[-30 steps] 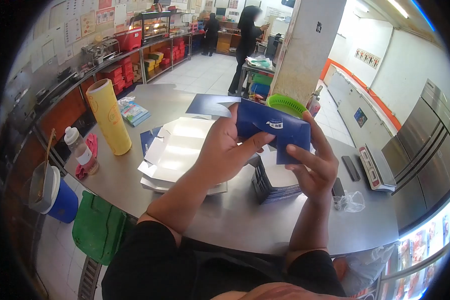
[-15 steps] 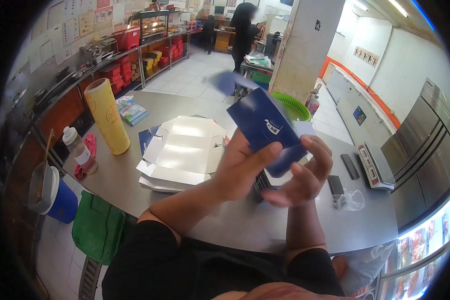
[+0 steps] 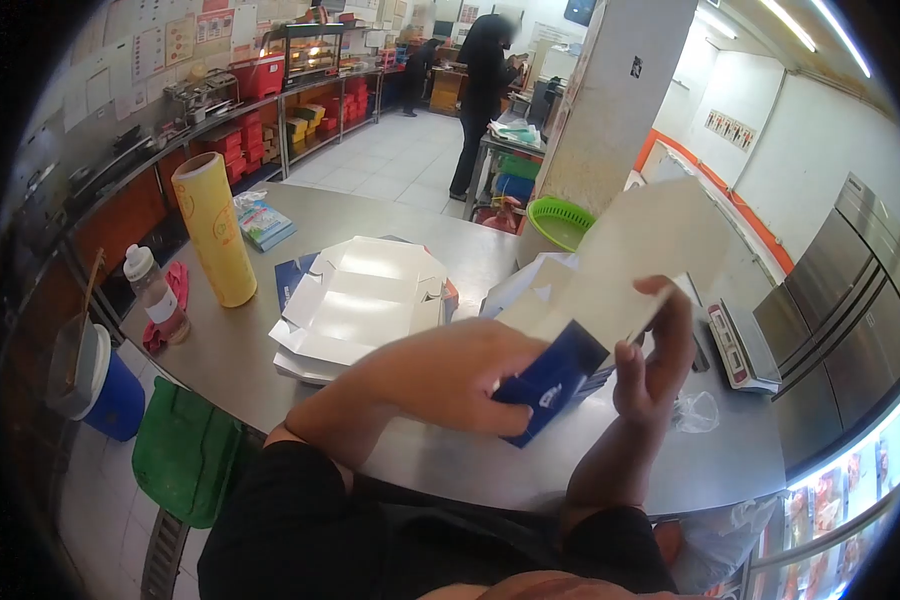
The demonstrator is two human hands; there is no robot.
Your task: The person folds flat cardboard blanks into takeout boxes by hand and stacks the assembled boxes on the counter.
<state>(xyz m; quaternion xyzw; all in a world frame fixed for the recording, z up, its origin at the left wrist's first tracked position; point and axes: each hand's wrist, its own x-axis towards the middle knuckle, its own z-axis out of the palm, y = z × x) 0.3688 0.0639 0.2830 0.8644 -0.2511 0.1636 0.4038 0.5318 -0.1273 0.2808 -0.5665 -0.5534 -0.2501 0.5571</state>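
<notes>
A blue carton (image 3: 548,392) with a pale inside is tilted over the steel table, its large pale flap raised toward the right. My left hand (image 3: 470,375) grips the carton's blue side, thumb on the outer face. At the pale flap's edge, my right hand (image 3: 655,350) has its fingers curled around the board. Left of the carton lies a stack of flattened white cartons (image 3: 360,300), with blue card showing beneath it. More blue-and-white card (image 3: 530,280) is partly hidden behind the held carton.
On the steel table (image 3: 420,460) stand a yellow roll (image 3: 215,230), a bottle (image 3: 157,295) and a scale (image 3: 740,345). A green basket (image 3: 560,223) sits at the far edge. Beyond are two people, one by the pillar (image 3: 482,100). A green lid (image 3: 185,450) is at lower left.
The blue carton has come down and turned, so its pale inside now shows with a flap raised to the right. Both hands have shifted their hold on it.
</notes>
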